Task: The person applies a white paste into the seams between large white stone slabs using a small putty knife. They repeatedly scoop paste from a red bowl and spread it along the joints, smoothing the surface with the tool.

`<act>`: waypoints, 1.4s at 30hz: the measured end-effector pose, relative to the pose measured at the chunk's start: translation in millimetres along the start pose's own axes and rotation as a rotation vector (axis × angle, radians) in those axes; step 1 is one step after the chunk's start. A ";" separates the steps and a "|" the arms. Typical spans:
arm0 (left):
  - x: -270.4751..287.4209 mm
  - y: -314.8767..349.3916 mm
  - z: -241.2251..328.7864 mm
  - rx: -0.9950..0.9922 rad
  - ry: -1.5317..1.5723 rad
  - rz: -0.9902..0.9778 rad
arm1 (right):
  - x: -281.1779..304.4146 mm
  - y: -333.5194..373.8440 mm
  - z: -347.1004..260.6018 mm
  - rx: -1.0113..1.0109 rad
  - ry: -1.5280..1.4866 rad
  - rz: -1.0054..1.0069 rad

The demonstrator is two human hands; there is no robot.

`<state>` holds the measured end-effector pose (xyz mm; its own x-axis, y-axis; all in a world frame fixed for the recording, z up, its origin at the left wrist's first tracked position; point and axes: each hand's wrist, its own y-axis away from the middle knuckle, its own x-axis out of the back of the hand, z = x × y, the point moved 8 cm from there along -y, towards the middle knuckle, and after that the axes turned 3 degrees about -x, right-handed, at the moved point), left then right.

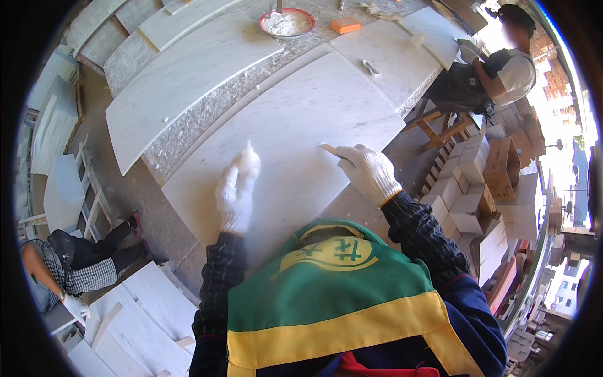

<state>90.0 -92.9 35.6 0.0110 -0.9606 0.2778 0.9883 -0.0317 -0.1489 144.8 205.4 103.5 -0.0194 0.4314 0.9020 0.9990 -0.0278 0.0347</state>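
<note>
A large white, grey-veined stone slab (289, 119) lies flat in front of me. Over its near left part is my left hand (235, 195) in a white knitted glove, fingers closed. A white pointed thing (249, 149) shows at its fingertips; it blends with the glove, and I cannot make out what it is. My right hand (369, 171), gloved the same way, is closed around a small flat scraper (329, 149). The scraper's tip points left, close above the slab; I cannot tell whether it touches.
Another slab (188, 81) lies beyond on a white-spattered bench. A red-rimmed bowl of white paste (287, 24), an orange block (345, 25) and a small metal tool (370, 68) are farther back. Co-workers are at far right (502, 69) and lower left (75, 264). Boxes (468, 163) stand right.
</note>
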 end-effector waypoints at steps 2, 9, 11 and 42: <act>0.2 -0.2 -0.5 -0.001 -0.017 -0.003 | -3.3 -7.5 3.4 -0.065 0.030 -0.001; 1.7 0.0 3.3 -0.006 -0.050 -0.005 | 0.0 -3.0 -0.8 0.026 0.008 -0.047; 1.1 -0.3 3.8 -0.001 -0.046 -0.008 | -0.4 -1.1 2.7 0.007 0.006 -0.050; -27.5 7.1 39.6 -0.062 -0.120 -0.216 | -29.1 -15.6 27.7 -0.045 0.039 0.091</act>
<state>102.7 -55.7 64.4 -0.1775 -0.8903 0.4194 0.9587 -0.2527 -0.1308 130.9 218.2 64.8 0.0688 0.3900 0.9182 0.9939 -0.1058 -0.0296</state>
